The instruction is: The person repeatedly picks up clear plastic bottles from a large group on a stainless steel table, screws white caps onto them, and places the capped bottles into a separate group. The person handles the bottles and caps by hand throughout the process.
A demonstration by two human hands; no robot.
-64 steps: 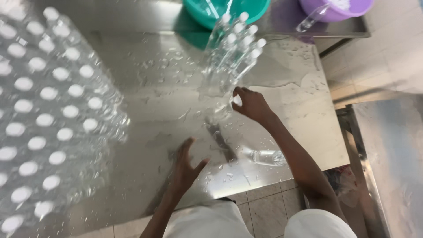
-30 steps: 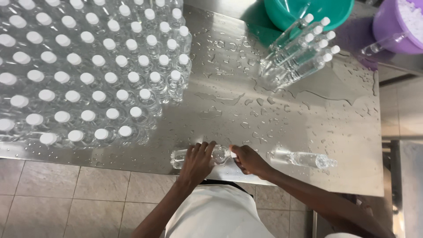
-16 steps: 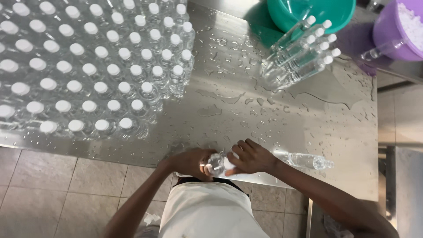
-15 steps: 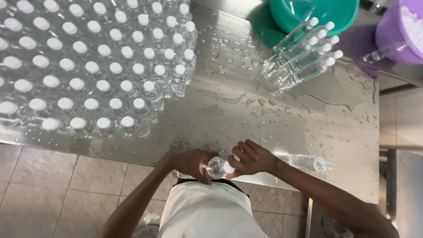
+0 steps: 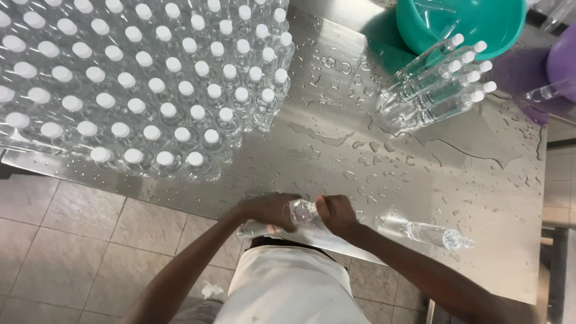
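Two hands meet at the near edge of the wet metal table (image 5: 336, 162). Our left hand (image 5: 267, 211) is closed around the body of a clear bottle (image 5: 300, 211). Our right hand (image 5: 337, 215) has its fingers pinched at the top of that same bottle, where the cap goes. The bottle sits between both hands, tipped toward us, just over the table edge.

To do this well, we think we should hold the body firm but not squash it, so no water spills. We should keep the top straight while the fingers turn.

A little farther right, one bottle with no cap (image 5: 435, 234) lies on its side. Past that, a bunch of capped bottles (image 5: 441, 96) leans by a green bowl (image 5: 474, 24). Far left, many upright capped bottles (image 5: 144, 78) stand packed together.
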